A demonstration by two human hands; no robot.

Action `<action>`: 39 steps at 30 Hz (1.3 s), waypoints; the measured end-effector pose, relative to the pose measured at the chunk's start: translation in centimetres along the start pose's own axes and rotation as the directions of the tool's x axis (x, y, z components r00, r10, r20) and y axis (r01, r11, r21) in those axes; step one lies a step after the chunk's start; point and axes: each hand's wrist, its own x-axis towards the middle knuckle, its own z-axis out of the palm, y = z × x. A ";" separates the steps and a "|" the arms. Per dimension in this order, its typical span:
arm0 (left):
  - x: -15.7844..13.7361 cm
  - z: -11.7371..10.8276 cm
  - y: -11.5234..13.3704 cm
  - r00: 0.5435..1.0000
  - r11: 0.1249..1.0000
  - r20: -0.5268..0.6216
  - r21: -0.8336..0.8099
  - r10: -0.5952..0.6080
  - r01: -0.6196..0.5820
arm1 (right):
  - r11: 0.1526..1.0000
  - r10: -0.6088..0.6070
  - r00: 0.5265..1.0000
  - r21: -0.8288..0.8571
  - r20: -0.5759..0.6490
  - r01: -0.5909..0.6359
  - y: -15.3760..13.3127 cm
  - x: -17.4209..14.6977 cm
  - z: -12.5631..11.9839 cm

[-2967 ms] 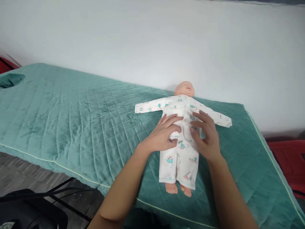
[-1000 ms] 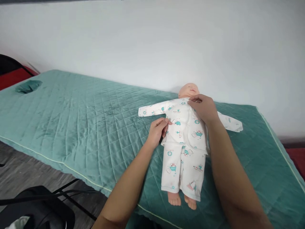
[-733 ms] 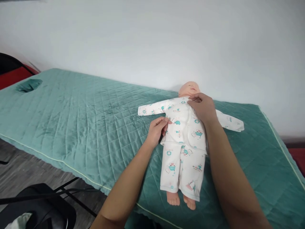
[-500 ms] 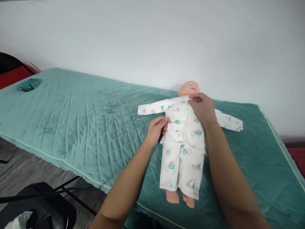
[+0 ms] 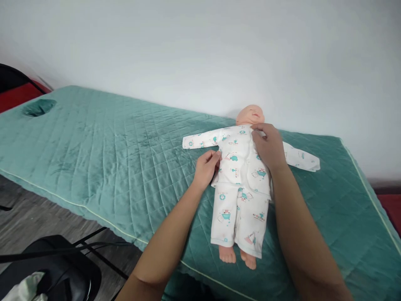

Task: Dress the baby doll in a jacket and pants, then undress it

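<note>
One doll point(image 5: 249, 115): on its back on the green quilted cover point(image 5: 125, 146), head by the wall point(image 5: 156, 50), dressed in a printed shirt point(image 5: 233, 167) and trousers point(image 5: 225, 215).
Left hand point(image 5: 206, 167): at the shirt's side edge, thumb and fingers drawn nearly together; whether they pinch cloth, cannot tell.
Right hand point(image 5: 269, 144): at the shirt's upper front, thumb and forefinger slightly parted; any hold on fabric is unclear.
Shirt front: no longer beneath both spread hands, as three seconds ago; its hem now shows over the trousers.
Trousers: untouched; attention appears to have shifted up to how the shirt sits.
</note>
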 end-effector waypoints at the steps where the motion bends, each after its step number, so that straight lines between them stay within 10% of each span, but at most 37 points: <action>1: 0.0 0.0 0.0 1.000 0.999 -0.010 0.043 -0.001 0.002 | 1.000 -0.024 1.000 -0.016 0.006 0.024 0.0 -0.1 0.0; 39: -0.1 0.1 -0.2 1.000 0.994 -0.014 0.104 -0.018 0.019 | 0.998 -0.036 0.999 -0.044 0.041 0.037 -0.5 -0.6 -0.3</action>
